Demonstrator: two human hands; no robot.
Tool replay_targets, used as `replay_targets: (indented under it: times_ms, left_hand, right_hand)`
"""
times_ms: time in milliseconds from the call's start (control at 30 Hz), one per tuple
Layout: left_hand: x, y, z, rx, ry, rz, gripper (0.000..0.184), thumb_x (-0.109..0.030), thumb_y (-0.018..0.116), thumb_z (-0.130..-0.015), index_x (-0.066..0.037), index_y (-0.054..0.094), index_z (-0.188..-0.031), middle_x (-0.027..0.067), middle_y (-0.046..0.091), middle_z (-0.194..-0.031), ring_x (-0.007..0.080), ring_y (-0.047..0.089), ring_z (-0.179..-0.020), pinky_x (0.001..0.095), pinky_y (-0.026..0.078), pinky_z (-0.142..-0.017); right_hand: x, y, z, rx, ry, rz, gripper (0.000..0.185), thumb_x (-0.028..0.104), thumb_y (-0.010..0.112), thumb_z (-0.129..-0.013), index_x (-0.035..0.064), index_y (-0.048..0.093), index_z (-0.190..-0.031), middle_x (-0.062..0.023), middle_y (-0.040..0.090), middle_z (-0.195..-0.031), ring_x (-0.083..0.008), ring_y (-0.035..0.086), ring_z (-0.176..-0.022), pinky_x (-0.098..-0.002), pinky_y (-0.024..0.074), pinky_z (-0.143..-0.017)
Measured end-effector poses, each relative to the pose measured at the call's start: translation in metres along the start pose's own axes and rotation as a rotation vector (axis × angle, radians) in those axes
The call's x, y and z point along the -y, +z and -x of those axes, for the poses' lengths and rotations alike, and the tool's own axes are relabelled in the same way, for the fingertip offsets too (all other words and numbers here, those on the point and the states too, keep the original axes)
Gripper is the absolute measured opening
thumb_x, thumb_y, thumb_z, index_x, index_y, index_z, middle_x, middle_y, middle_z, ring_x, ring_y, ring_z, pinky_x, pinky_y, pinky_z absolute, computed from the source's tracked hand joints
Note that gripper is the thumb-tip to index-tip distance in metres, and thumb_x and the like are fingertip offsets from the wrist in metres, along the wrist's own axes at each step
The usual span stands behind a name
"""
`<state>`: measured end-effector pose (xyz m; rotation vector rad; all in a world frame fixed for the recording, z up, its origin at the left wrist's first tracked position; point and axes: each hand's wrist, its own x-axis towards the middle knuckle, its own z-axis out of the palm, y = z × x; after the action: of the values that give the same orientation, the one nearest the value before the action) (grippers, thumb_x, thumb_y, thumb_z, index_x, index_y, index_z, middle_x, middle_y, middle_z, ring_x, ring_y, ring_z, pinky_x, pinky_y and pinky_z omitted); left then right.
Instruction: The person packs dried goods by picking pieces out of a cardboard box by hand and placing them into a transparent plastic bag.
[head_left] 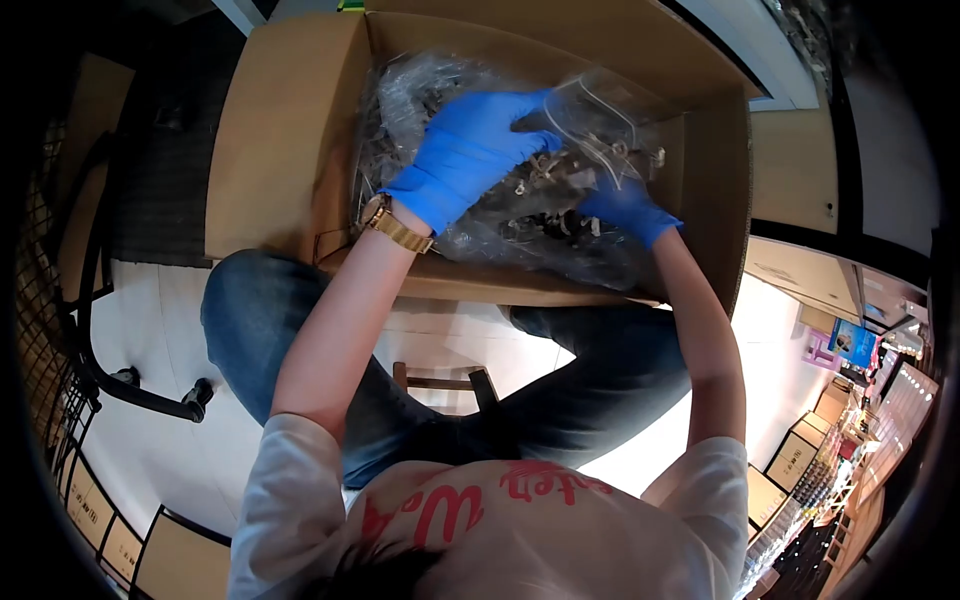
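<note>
My left hand [470, 150], in a blue glove, is over the box with its fingers closed on the edge of a clear zip bag [597, 95]. My right hand [628, 208], also gloved in blue, is low at the bag's right side; clear plastic covers its fingers and motion smears them. Whether it is inside the bag or behind it, I cannot tell. Below both hands, many small brown, white and dark pieces [550, 222] lie in a large clear plastic liner [420, 80]. Their kind is too small to make out.
An open cardboard box [275, 140] stands before my knees, its left flap folded outward. A wheeled black frame [150, 400] is at the left. Below the box, a wooden stool [440, 383] shows between my legs. Shelves with goods [810, 480] line the right.
</note>
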<state>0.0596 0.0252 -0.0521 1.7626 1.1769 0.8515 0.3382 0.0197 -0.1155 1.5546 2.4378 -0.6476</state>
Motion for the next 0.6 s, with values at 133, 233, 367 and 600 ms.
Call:
replay_targets:
  times_ms: [133,233,367,600]
  left_hand:
    - [0.003,-0.009,0.001,-0.001,-0.046,0.039,0.043,-0.022,0.072,-0.08,-0.012,0.062,-0.121,0.0113,0.067,-0.111,0.0169,0.063,-0.1,0.0297,0.046,-0.088]
    - [0.011,-0.008,0.0,-0.022,-0.11,0.087,0.043,-0.021,0.071,-0.08,-0.012,0.061,-0.121,0.01,0.067,-0.112,0.0162,0.063,-0.099,0.0292,0.046,-0.089]
    - [0.009,-0.002,0.003,-0.035,-0.076,-0.026,0.037,-0.027,0.068,-0.081,-0.015,0.064,-0.116,0.0122,0.067,-0.103,0.0245,0.063,-0.093,0.0337,0.048,-0.083]
    - [-0.004,0.013,0.011,0.046,-0.046,-0.212,0.042,-0.03,0.07,-0.08,-0.011,0.063,-0.117,0.0121,0.067,-0.103,0.0278,0.064,-0.092,0.0337,0.049,-0.082]
  right_hand:
    - [0.016,-0.045,0.027,-0.125,0.446,-0.677,0.045,0.01,0.07,-0.075,-0.0008,0.057,-0.116,-0.0123,0.061,-0.094,-0.0172,0.06,-0.088,-0.0297,0.0486,-0.077]
    - [0.019,-0.065,0.052,-0.557,0.348,-1.051,0.048,-0.006,0.067,-0.075,0.0019,0.054,-0.12,-0.0052,0.059,-0.099,-0.0105,0.058,-0.087,-0.0244,0.0496,-0.074]
    - [0.009,-0.094,0.071,-0.888,0.253,-1.058,0.036,-0.004,0.069,-0.075,0.0054,0.056,-0.108,-0.0028,0.061,-0.092,-0.0112,0.059,-0.083,-0.0252,0.0503,-0.075]
    - [0.046,-0.106,0.067,-0.825,0.026,-1.141,0.038,-0.002,0.071,-0.076,0.0047,0.056,-0.11,-0.0033,0.061,-0.095,-0.0107,0.059,-0.085,-0.0245,0.0511,-0.076]
